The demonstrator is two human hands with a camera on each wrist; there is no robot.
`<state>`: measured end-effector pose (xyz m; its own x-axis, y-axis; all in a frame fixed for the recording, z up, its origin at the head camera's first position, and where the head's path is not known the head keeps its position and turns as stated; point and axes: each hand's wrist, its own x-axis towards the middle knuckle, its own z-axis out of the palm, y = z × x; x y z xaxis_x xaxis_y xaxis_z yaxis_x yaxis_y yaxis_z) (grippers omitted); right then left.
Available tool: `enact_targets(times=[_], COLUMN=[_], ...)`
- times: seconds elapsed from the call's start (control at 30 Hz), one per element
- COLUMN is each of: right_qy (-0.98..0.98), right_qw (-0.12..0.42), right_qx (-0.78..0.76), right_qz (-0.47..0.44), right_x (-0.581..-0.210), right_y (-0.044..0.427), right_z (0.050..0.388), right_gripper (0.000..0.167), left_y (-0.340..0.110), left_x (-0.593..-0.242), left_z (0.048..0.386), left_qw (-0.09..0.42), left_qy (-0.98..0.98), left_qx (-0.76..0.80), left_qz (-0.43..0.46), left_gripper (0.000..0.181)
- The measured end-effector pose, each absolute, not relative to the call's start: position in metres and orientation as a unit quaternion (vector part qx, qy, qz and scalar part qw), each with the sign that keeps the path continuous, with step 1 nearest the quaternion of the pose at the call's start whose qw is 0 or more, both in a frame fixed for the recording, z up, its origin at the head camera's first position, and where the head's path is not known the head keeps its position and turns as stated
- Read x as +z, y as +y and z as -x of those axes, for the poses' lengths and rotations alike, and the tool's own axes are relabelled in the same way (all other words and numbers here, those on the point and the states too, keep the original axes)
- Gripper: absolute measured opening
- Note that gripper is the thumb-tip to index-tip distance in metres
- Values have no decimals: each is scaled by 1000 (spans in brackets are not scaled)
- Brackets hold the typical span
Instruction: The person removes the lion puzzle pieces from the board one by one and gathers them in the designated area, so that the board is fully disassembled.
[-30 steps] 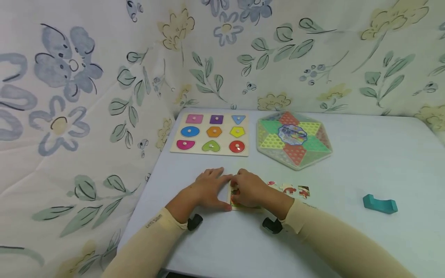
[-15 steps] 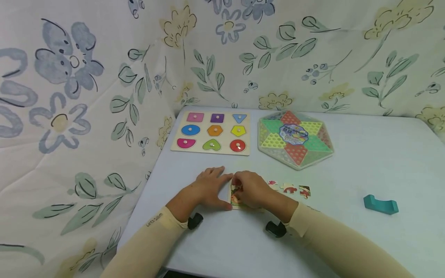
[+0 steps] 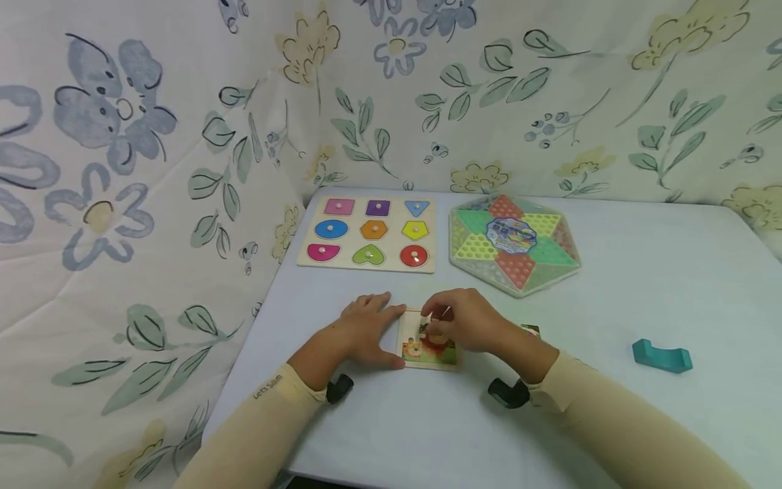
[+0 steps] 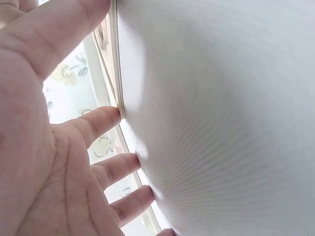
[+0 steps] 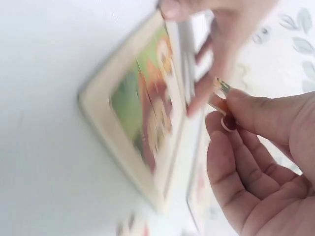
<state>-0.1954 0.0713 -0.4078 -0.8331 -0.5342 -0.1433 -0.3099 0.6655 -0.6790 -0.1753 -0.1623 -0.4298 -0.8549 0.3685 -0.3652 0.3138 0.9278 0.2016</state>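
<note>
A small wooden jigsaw puzzle board (image 3: 430, 365) with an animal picture lies on the white table; bare wood shows at its upper left. My left hand (image 3: 366, 333) rests at the board's left edge, fingers spread, with the thumb and index finger touching the edge in the left wrist view. Over the board's upper right, my right hand (image 3: 467, 319) pinches a puzzle piece (image 5: 223, 85) between thumb and fingers; green and dark red show on it. Another puzzle piece (image 3: 531, 329) lies to the right, partly hidden by my right wrist.
A shape board (image 3: 427, 238) with knobbed coloured pieces lies at the back left. Beside it is a Chinese checkers board (image 3: 516, 278). A teal curved block (image 3: 662, 357) lies at the right. A floral cloth (image 3: 391, 149) hangs behind the table.
My right hand has risen off the board's upper left and moved right, pinching a puzzle piece. More of the board's picture now shows. My left hand has stayed in place.
</note>
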Motion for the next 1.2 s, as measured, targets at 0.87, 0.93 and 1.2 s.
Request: enact_targets(times=[0.87, 0.93, 1.2], right_qy=[943, 944, 943], right_qw=[120, 119, 127], right_qx=[-225, -218, -212], right_qz=[215, 218, 223], right_x=[-431, -430, -420], right_y=[130, 130, 109], right_z=[166, 166, 175], right_gripper=[15, 14, 21], left_y=[-160, -160, -162], left_x=[-430, -431, -432], left_z=[174, 174, 175], left_qw=[194, 194, 196], left_qy=[962, 962, 961], left_qx=[75, 74, 77], left_qz=[-179, -178, -178], left_gripper=[103, 103, 103])
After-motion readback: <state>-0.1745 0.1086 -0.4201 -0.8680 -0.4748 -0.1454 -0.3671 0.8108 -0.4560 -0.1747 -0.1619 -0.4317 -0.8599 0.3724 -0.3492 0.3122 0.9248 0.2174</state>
